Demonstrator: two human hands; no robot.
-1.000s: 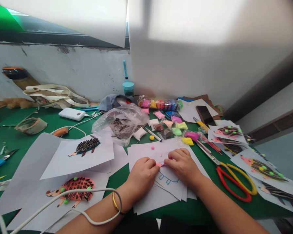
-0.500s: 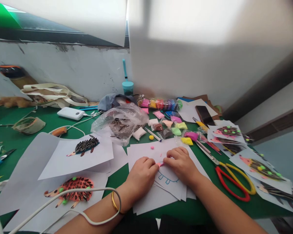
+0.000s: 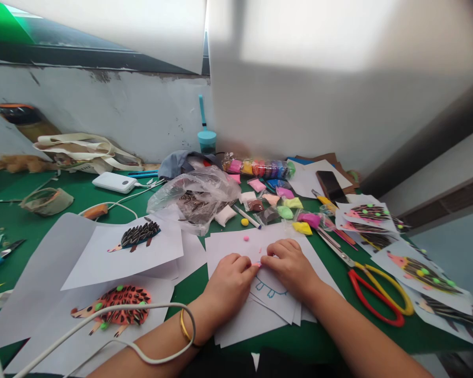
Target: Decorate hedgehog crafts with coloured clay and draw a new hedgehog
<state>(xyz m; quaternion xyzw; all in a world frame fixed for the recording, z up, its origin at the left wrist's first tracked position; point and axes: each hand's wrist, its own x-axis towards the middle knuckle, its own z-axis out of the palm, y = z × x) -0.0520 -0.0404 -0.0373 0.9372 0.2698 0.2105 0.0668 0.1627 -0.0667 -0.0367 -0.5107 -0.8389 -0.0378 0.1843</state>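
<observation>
Near the front edge of the green table (image 3: 307, 341), between your forearms, loose white sheets (image 3: 228, 328) overlap at uneven angles. A white cable (image 3: 150, 306) loops over your left forearm and could tug if that arm swings wide.

On the uppermost sheets, your left hand (image 3: 230, 278) and right hand (image 3: 289, 268) meet with fingers bent and tips low, at a small piece of pink clay (image 3: 256, 264) on the head end of a blue outline drawing (image 3: 271, 292). Skin hides whether either hand pinches it or only presses. Working from both sides likely steadies both clay and paper, and your wrists seem to rest low for fine control.

To your left, the red hedgehog picture (image 3: 128, 307) and the dark hedgehog picture (image 3: 140, 236) lie flat, their sheets reaching near your stack; to your right, open-bladed scissors (image 3: 349, 258) point away from you, with green table showing between their handles and your forearm. Sideways room looks tighter by the hedgehog pictures.

Towards the stack's far edge sits a pink ball (image 3: 246, 239), apart from your fingers. Just past that edge, a yellow ball (image 3: 245, 222), a marker (image 3: 248, 217) and a yellow clay packet (image 3: 302, 228) are within easy reach, with the plastic bag of seeds (image 3: 197, 202) behind to the left.
</observation>
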